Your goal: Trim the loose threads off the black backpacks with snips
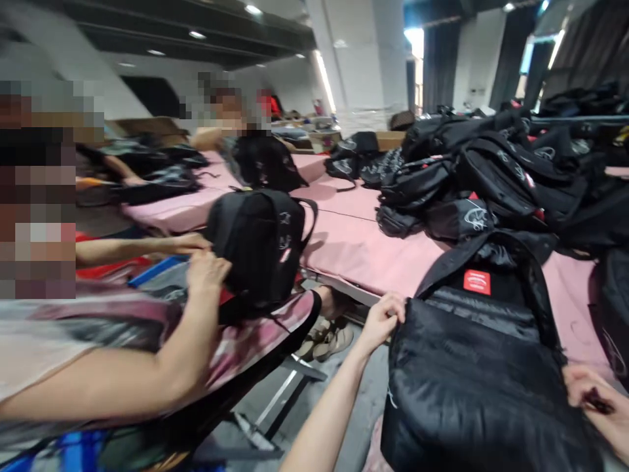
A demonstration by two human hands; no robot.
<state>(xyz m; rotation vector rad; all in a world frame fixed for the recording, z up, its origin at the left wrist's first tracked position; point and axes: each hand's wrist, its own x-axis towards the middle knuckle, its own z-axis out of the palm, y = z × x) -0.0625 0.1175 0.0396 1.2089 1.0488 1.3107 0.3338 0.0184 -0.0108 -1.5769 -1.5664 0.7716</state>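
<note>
A black backpack [472, 387] lies in front of me at the lower right, its top flap opened back against the pink table. Inside the opened part a red label [476, 282] shows on the dark lining. My left hand [386, 319] pinches the upper left edge of the backpack, thumb and fingers closed on the fabric. At the right side, my right hand [597, 396] is curled against the bag's edge, with a small dark thing by its fingers that I cannot make out.
A heap of black backpacks [511, 164] covers the right of the pink table [358, 242]. To my left, a seated co-worker's hands [206, 262] hold another black backpack [255, 242]. Further back, another person handles a bag. A white pillar [363, 59] rises behind the table.
</note>
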